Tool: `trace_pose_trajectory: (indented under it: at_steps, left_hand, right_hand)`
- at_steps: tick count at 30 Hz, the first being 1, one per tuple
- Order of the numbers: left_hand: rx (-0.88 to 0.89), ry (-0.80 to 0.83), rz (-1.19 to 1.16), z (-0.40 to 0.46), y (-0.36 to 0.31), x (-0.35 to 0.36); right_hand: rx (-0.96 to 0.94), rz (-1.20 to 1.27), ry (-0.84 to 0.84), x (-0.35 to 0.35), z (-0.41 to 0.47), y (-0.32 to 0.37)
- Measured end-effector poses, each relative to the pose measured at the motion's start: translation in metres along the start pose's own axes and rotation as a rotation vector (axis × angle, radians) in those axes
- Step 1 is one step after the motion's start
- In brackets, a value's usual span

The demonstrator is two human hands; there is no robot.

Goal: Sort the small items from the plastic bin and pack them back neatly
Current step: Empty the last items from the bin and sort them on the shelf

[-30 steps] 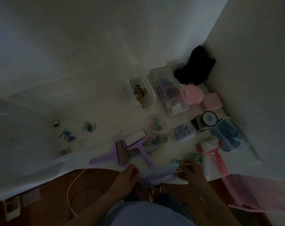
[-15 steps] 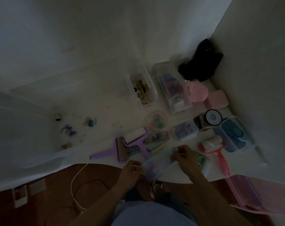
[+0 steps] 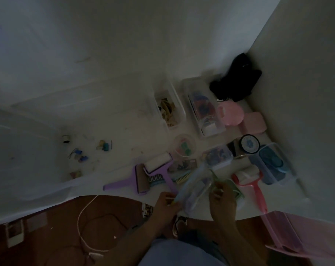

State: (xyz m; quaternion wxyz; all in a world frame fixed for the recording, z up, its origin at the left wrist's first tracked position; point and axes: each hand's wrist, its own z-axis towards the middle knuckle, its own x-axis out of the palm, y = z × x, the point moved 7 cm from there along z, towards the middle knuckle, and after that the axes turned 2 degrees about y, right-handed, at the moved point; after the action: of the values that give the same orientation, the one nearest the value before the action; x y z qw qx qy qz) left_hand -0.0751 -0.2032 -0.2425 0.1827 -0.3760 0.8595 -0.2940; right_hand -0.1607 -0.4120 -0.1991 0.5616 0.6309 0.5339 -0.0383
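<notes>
Head view, dim and blurred: both hands hold a clear plastic pouch (image 3: 196, 186) above the near edge of the white surface (image 3: 124, 131). Left hand (image 3: 165, 205) pinches its lower end; right hand (image 3: 221, 198) grips its upper right side, so the pouch spans the gap between them. Purple lint roller (image 3: 159, 169) lies just left of the pouch, red lint roller (image 3: 253, 181) to its right. Open clear bins (image 3: 169, 108) stand farther back.

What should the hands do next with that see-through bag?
Probably set the clear bag down on the white sheet with the sorted things. Both the left hand and the right hand pinch it above the sheet, beside the purple roller.
</notes>
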Motion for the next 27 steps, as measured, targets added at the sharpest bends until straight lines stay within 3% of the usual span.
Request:
trace_pose_trajectory:
  at_steps: [2, 4, 10, 16, 22, 27]
  left_hand:
    - [0.010, -0.023, 0.025, 0.002, -0.001, -0.001]
    - [0.039, -0.025, 0.156, 0.000, -0.005, -0.006]
    - [0.374, -0.270, 0.535, -0.042, -0.069, -0.055]
    - [0.681, -0.602, 0.669, -0.126, -0.141, -0.181]
    - [0.529, -0.793, 0.701, -0.125, -0.123, -0.333]
    - [0.291, -0.661, 0.762, -0.067, -0.108, -0.414]
  right_hand:
    - [0.062, -0.063, 0.071, 0.010, -0.013, -0.008]
    - [0.007, -0.155, 0.090, 0.013, -0.023, -0.002]
    - [-0.502, -0.179, 0.091, 0.014, -0.049, 0.119]
    - [-0.885, -0.051, 0.189, 0.049, -0.083, 0.280]
    - [-0.928, -0.189, 0.484, 0.142, -0.067, 0.337]
    - [-0.772, -0.536, 0.744, 0.239, -0.004, 0.345]
